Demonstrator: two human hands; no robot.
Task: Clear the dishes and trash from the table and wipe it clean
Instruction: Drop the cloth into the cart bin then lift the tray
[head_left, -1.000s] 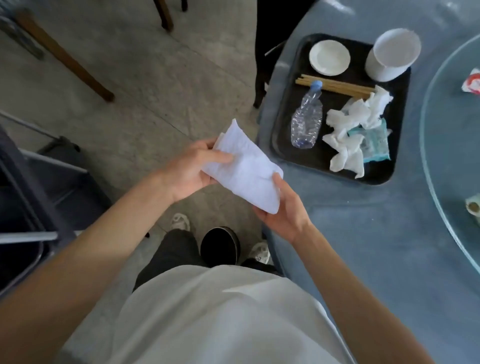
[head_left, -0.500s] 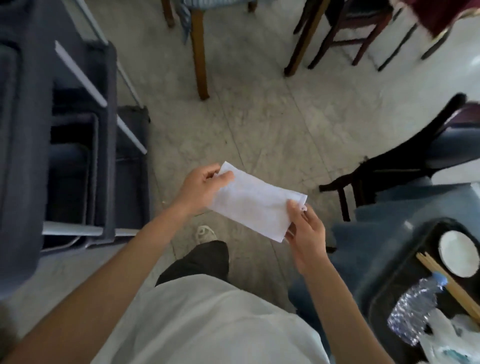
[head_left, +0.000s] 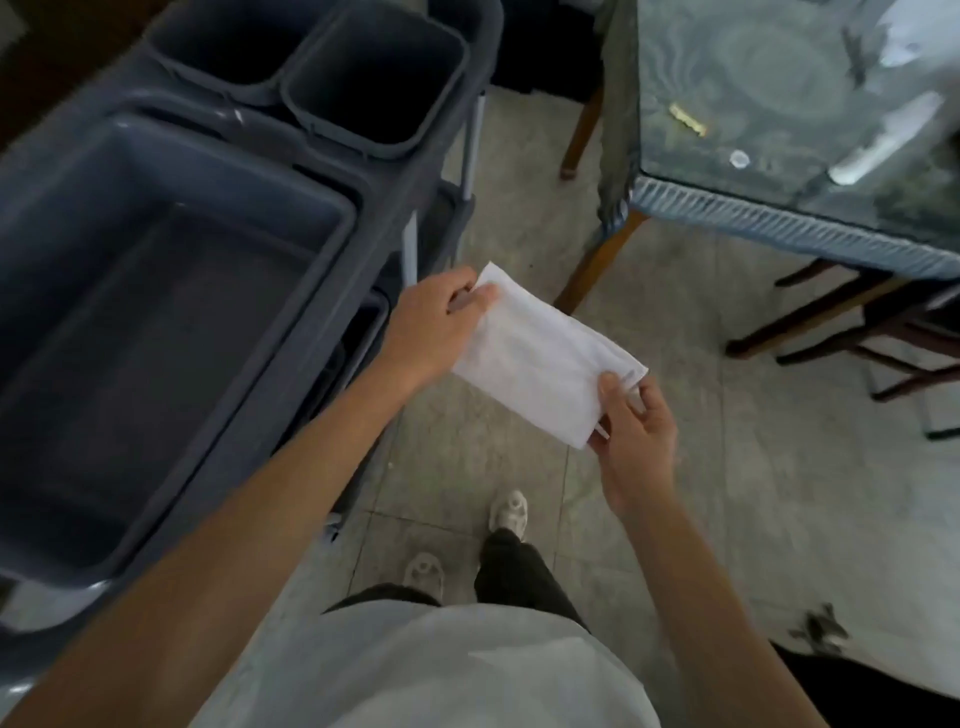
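Observation:
A folded white cloth (head_left: 540, 358) is stretched flat between my two hands, above the tiled floor. My left hand (head_left: 434, 325) pinches its upper left corner. My right hand (head_left: 636, 423) pinches its lower right end. The cloth hangs just right of a dark grey cart (head_left: 395, 176). The black tray with the dishes and trash is out of view.
The cart holds a large grey tub (head_left: 156, 322) and two smaller bins (head_left: 379, 78) behind it. A glass-topped table with a blue fringed cloth (head_left: 779, 130) stands at the upper right, with wooden chair legs (head_left: 810, 317) under it. My feet (head_left: 511, 512) are on the floor below the cloth.
I have turned further left, away from the round table. The tray has left the view and the cart's tubs now fill the left side. Both hands still hold the cloth.

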